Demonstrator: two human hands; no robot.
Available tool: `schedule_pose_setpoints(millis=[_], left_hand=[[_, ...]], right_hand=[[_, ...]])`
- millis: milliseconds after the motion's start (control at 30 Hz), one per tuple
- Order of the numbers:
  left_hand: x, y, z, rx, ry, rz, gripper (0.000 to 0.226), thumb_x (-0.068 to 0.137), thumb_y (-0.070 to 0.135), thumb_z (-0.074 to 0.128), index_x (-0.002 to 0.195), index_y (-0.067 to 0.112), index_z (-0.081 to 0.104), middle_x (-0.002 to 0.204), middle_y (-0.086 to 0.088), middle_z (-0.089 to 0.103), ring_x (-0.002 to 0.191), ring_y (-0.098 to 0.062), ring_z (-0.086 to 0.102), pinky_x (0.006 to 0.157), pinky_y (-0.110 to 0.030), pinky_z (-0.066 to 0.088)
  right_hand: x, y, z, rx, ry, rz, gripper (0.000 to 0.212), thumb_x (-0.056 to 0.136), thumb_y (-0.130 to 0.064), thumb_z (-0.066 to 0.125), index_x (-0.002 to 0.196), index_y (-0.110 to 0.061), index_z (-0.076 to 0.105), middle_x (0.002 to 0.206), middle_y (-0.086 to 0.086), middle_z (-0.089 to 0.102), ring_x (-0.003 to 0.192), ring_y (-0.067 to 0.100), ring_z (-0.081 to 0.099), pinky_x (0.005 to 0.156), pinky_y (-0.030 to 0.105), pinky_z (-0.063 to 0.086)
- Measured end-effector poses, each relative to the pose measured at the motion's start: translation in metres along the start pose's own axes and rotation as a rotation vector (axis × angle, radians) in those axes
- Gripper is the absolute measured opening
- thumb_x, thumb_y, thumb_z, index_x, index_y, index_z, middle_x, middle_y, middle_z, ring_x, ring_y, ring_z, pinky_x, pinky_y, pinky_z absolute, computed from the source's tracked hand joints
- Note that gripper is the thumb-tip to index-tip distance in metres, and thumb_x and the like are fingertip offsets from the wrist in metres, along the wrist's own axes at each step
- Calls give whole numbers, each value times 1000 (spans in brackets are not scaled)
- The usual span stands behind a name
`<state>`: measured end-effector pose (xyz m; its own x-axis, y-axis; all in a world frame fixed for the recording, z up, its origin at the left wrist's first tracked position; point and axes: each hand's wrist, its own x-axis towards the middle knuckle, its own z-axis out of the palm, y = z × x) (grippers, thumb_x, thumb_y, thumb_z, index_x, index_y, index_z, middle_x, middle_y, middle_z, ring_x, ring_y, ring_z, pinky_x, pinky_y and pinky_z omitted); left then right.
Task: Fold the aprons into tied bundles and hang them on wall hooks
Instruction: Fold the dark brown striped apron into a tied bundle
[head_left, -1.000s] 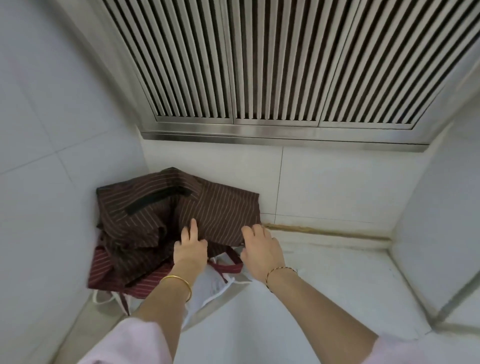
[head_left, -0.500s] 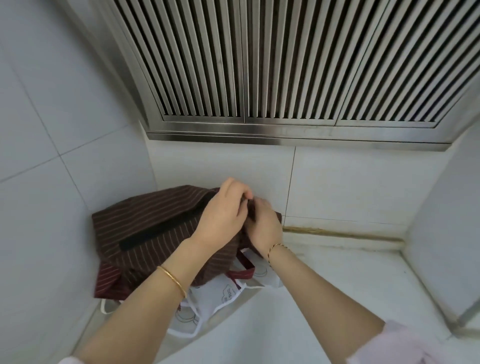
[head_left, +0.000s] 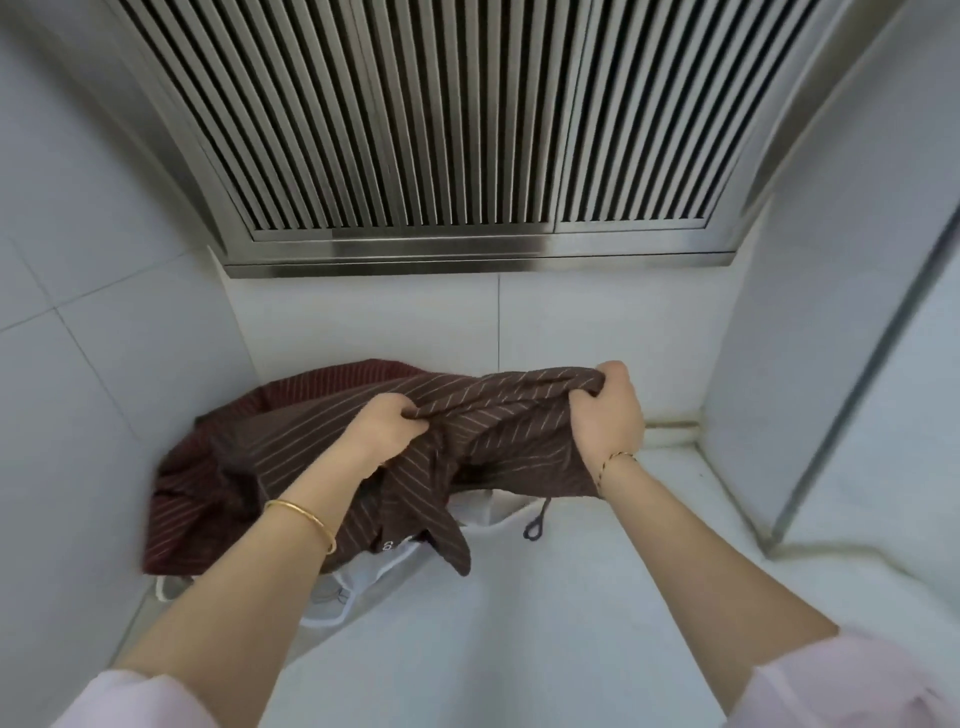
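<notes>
Fingers (head_left: 410, 413) of both hands clamp the brown striped apron (head_left: 493, 421), its top edge running 9-to-3 between left hand (head_left: 382, 428) and right hand (head_left: 608, 415), slack hanging toward 6 o'clock over the apron pile (head_left: 208, 493) on the tabletop (head_left: 571, 623).

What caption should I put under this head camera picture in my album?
Left hand and right hand grip a brown striped apron over a heap of cloth.
</notes>
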<state>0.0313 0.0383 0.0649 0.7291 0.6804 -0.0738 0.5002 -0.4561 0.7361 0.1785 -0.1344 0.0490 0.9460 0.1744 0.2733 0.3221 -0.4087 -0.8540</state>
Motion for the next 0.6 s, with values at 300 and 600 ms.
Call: schedule_pose_setpoints(millis=[300, 600], left_hand=[[-96, 121, 78, -463, -581, -132, 40, 81, 42, 67, 108, 13, 65, 101, -13, 72, 94, -29, 68, 85, -39, 54], [-152, 150, 172, 515, -94, 290, 29, 90, 22, 56, 112, 6, 48, 106, -10, 56, 90, -24, 51, 70, -31, 39]], right_hand=[[-13, 72, -161, -239, 165, 35, 11, 88, -20, 51, 92, -15, 59, 91, 4, 60, 85, 25, 57, 69, 31, 43], [-58, 124, -284, -492, 276, 134, 33, 85, -10, 48, 112, -23, 62, 110, 9, 61, 104, 32, 54, 88, 39, 45]])
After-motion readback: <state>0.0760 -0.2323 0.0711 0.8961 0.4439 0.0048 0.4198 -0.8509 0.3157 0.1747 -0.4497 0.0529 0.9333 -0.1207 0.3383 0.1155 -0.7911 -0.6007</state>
